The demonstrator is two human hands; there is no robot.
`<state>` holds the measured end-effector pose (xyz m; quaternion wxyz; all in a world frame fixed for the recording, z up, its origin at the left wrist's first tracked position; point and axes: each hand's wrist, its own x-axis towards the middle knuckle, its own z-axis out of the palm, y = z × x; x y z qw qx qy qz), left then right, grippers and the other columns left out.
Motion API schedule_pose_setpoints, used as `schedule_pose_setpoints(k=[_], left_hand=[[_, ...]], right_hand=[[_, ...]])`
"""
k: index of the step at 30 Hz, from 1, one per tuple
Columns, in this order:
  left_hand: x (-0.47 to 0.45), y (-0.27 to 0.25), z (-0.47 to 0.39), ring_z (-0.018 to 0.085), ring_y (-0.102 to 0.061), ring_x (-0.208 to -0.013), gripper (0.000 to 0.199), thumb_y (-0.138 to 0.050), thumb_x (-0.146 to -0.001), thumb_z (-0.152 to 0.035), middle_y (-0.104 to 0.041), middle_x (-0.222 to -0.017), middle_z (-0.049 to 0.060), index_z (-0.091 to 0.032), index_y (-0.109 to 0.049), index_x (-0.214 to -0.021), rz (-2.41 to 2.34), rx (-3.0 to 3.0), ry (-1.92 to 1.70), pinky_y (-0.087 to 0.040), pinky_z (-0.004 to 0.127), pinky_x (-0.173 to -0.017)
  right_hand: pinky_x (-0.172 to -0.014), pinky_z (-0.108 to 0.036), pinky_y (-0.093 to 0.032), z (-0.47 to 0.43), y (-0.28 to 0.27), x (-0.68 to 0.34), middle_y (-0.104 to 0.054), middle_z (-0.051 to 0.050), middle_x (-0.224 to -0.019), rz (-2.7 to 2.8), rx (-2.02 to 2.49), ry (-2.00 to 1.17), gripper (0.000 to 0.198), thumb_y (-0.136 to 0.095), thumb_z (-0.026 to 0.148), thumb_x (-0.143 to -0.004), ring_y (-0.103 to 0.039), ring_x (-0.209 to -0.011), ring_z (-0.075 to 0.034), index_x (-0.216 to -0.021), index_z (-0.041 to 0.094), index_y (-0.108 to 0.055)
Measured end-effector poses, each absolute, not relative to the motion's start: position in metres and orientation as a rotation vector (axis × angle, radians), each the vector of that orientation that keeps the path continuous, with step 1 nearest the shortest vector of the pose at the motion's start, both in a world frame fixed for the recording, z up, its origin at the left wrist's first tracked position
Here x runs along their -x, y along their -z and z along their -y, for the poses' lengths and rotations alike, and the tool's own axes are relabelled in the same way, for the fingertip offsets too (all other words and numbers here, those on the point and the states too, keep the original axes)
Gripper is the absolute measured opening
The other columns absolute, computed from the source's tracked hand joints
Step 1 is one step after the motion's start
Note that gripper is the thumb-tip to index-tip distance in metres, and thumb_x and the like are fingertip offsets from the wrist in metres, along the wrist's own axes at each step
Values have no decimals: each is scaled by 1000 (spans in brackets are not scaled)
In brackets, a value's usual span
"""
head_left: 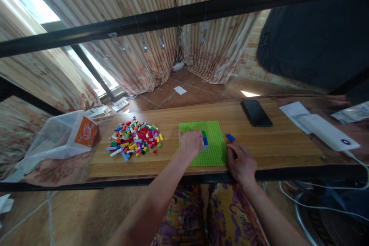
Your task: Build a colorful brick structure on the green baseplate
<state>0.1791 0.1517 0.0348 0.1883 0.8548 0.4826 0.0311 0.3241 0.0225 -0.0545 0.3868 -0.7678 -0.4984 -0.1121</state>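
A green studded baseplate (213,157) lies on the wooden board. Near its middle sits a small cluster of joined toy bricks (205,141) in green, blue, yellow and grey. My left hand (191,141) is closed over the left side of this cluster; the fingertips and anything they pinch are hidden. At the plate's right edge rests my right hand (242,162), fingers curled and fingertips against or close beside the edge. Whether it grips anything does not show. Just beyond those fingers a loose blue brick (230,137) lies on the wood.
A heap of mixed coloured bricks (138,138) covers the board's left part. Left of it stands a clear plastic tub (60,138) with an orange label. A black phone (256,113) lies at the back right, near a white power bank (331,132) with a cable.
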Motion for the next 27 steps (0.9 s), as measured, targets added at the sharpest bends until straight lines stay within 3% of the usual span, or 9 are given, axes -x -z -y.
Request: schedule_pose_setpoints(k=[27], left_hand=[[-177, -35, -159, 22, -65, -85, 21, -47, -84, -21, -73, -86, 4, -23, -67, -79, -1309, -2450, -101, -41, 40, -86]], right_hand=[[-80, -32, -50, -23, 54, -325, -69, -7, -94, 1299, 1925, 302, 22, -48, 28, -91, -62, -87, -19, -92, 21, -68]])
